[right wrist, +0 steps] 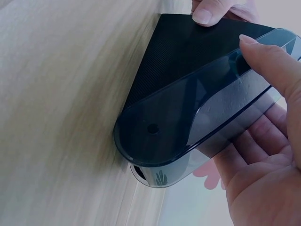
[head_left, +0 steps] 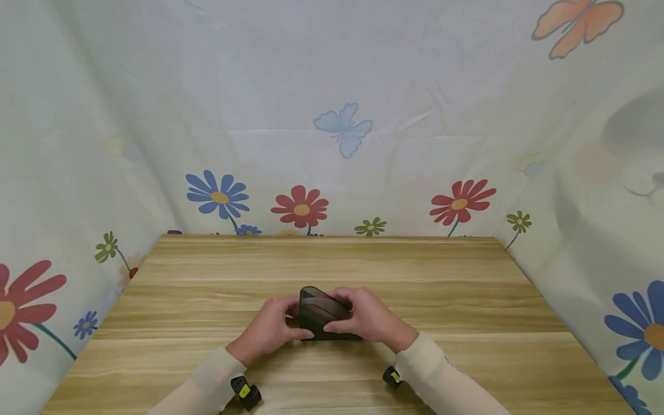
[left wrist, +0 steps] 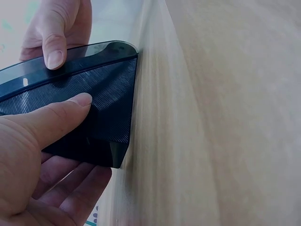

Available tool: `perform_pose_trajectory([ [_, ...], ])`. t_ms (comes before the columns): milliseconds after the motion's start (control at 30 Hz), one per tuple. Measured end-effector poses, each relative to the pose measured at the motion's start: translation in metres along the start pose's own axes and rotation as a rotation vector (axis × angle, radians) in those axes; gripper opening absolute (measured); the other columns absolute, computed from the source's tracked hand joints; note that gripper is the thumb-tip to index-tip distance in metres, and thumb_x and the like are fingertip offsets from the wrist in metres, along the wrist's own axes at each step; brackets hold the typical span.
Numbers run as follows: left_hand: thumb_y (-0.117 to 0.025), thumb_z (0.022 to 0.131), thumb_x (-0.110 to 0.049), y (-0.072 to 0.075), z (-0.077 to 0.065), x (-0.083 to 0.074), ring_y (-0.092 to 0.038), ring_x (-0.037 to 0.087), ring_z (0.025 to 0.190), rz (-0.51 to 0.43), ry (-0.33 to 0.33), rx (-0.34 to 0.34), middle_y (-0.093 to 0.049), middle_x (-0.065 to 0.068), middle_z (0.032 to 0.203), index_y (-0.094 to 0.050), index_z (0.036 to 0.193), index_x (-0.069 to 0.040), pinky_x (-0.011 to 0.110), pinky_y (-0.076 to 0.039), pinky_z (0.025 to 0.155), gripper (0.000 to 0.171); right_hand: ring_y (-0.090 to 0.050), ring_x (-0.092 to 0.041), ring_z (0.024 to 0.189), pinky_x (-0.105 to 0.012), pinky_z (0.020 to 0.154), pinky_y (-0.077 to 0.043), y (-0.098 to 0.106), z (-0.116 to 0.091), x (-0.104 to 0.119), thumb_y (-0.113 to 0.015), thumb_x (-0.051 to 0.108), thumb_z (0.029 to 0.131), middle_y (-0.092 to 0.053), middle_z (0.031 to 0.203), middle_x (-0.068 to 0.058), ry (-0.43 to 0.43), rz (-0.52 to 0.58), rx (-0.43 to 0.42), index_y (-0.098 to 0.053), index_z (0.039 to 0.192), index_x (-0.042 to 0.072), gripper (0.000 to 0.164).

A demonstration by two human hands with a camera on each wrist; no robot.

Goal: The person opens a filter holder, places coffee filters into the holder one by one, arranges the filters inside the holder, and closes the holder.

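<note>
A dark wedge-sided case stands on the wooden table in front of me, its lower edge at the tabletop. Fine ribbing covers its black side. Along the sloping edge runs a smoky see-through cover with a rounded end. My left hand grips the case's left end, thumb on the ribbed side and fingers behind. On the other end, my right hand holds the smoky cover between its thumb in front and its fingers behind. What lies inside the case cannot be made out.
The wood-grain table reaches back to a pale cloth backdrop printed with flowers and butterflies. Similar cloth hangs on both sides. Black devices with yellow patches sit at the left wrist and the right wrist.
</note>
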State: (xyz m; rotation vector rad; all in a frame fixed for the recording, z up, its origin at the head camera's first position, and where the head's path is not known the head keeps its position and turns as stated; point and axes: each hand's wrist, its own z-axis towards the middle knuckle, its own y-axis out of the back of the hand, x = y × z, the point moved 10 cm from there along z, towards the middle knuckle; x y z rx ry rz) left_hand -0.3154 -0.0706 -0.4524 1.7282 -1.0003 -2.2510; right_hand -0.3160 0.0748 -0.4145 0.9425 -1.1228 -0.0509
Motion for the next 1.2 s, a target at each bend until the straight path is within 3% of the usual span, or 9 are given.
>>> perform_pose_trajectory([
  [867,-0.090,0.079,-0.024,0.002,0.003,0.002,-0.070,0.009,0.097,0.030,-0.008,-0.015,-0.075,-0.005,0.108,-0.070,0.120,-0.019,0.030,-0.059,0.087,0.046,-0.064,-0.004,0.087,-0.023,0.077,-0.052,0.002,0.002,-0.001,-0.087,0.029,0.084,-0.074,0.107,0.005,0.009,-0.063,-0.024,-0.069,0.124,0.015,0.046],
  [1033,-0.090,0.080,-0.024,-0.001,0.001,0.004,-0.070,0.010,0.102,0.013,-0.005,0.033,-0.074,-0.004,0.115,-0.067,0.126,-0.018,0.033,-0.059,0.091,0.052,-0.065,-0.014,0.110,-0.035,0.093,-0.056,0.008,-0.001,0.000,-0.090,0.040,0.079,-0.069,0.127,0.002,0.066,-0.039,-0.047,-0.061,0.136,0.015,0.069],
  [1100,-0.090,0.080,-0.027,0.001,-0.001,0.006,-0.070,0.014,0.109,-0.007,0.014,0.065,-0.073,-0.002,0.120,-0.065,0.130,-0.018,0.037,-0.057,0.097,0.057,-0.060,-0.017,0.125,-0.043,0.102,-0.053,0.019,-0.004,0.000,-0.091,0.042,0.077,-0.062,0.139,0.003,0.104,-0.012,-0.090,-0.057,0.142,0.019,0.077],
  [1200,-0.089,0.080,-0.031,0.014,-0.002,0.010,-0.065,0.021,0.125,-0.020,0.049,0.101,-0.067,0.002,0.134,-0.059,0.139,-0.017,0.042,-0.050,0.108,0.068,-0.050,-0.022,0.140,-0.052,0.110,-0.047,0.046,-0.008,-0.001,-0.088,0.040,0.080,-0.050,0.154,0.004,0.146,0.000,-0.183,-0.054,0.144,0.027,0.074],
])
